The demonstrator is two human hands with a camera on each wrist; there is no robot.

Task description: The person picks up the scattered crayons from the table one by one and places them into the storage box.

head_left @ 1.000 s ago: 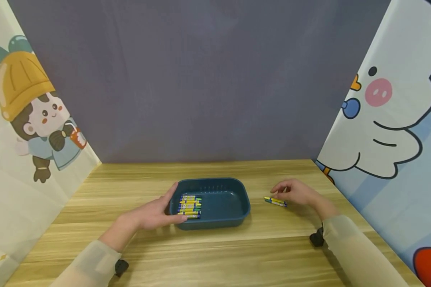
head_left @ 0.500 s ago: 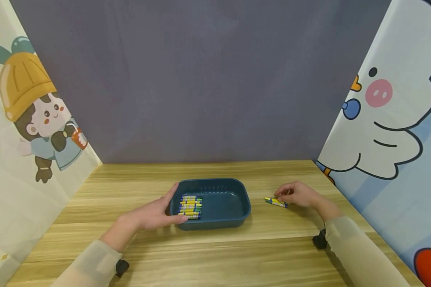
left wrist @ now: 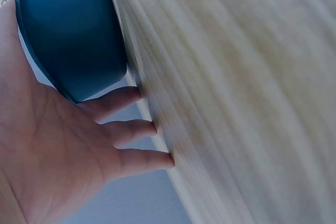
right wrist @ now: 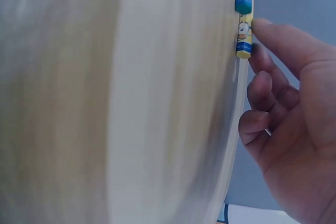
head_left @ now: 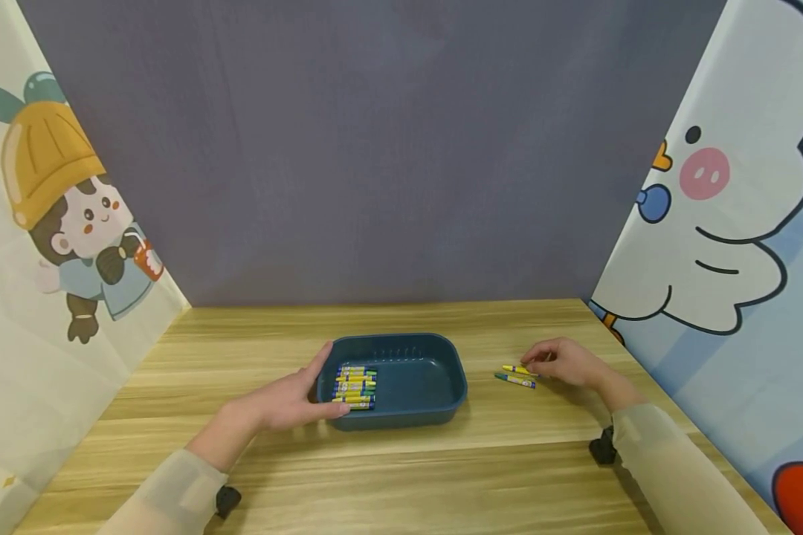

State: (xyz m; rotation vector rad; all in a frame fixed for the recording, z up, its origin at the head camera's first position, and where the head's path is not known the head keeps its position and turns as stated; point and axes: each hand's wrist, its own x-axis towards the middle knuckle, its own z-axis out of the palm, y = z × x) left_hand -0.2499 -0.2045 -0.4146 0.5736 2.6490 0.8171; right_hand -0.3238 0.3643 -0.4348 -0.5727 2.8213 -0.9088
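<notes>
My left hand [head_left: 284, 397] rests against the left end of a dark blue plastic tray [head_left: 408, 420], thumb and fingers spread along its rim. In the left wrist view, fairly straight fingers [left wrist: 147, 161] touch the table below the tray [left wrist: 68, 35]. Several yellow-wrapped crayons [head_left: 355, 386] lie side by side at the tray's left end. To the right of the tray, my right hand [head_left: 565, 362] pinches the right end of a yellow crayon [head_left: 514, 369]. A green-tipped crayon [head_left: 517, 380] lies just in front of it. In the right wrist view, the thumb touches the pinched crayon [right wrist: 244, 32].
Everything stands on a wood-grain table [head_left: 401, 483]. A dark grey panel [head_left: 388, 148] rises behind it. Cartoon-printed sheets, white on the left [head_left: 13, 357] and white and blue on the right [head_left: 743, 282], flank the table.
My right hand has shifted slightly right, and the yellow crayon has come apart from the green-tipped one along with it. The left hand and tray have stayed put.
</notes>
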